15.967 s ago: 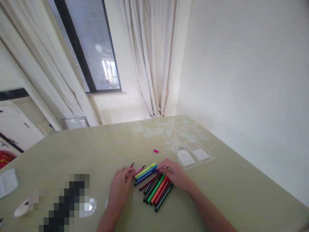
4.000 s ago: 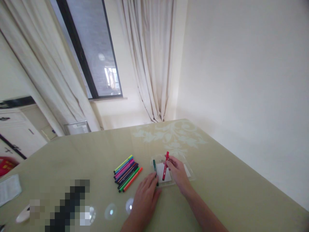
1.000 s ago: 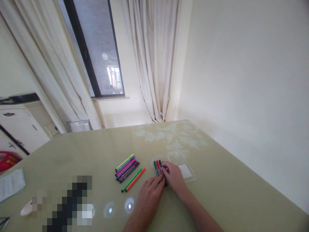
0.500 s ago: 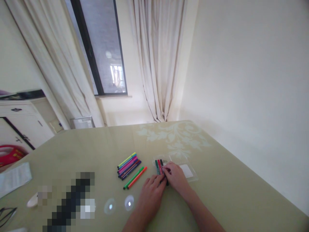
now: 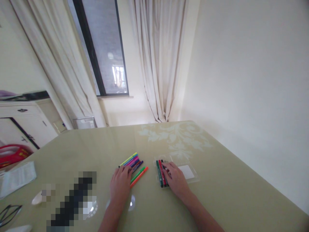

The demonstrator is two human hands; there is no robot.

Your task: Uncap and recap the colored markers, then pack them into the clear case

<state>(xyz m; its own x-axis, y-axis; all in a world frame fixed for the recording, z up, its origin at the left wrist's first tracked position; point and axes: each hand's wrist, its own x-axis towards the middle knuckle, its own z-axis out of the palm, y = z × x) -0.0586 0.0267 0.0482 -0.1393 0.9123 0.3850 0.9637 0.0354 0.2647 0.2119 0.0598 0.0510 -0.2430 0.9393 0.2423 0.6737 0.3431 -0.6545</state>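
My left hand (image 5: pixel 122 180) lies over the near end of a bunch of colored felt-tip markers (image 5: pixel 134 160), its fingers stretched forward and partly hiding them. A green marker (image 5: pixel 138 174) and an orange marker (image 5: pixel 140 176) lie side by side just right of that hand. My right hand (image 5: pixel 175 178) is at a clear plastic case (image 5: pixel 196 174), its thumb and fingers around the upper part of a black marker (image 5: pixel 162 161). Left of it in the case are a dark green marker (image 5: pixel 159 174) and a red marker (image 5: pixel 162 174). My right palm hides part of the case.
On the table's left are eyeglasses (image 5: pixel 10 214), a light-colored mask (image 5: pixel 19 177) and a white oval object (image 5: pixel 37 198). A pixelated dark long shape (image 5: pixel 74 201) lies nearer me. A wall (image 5: pixel 253 96) borders the table's right edge.
My left hand has left the markers in the case and moved left to the loose bunch. My right hand stays at the case, and more of the green and red markers shows.
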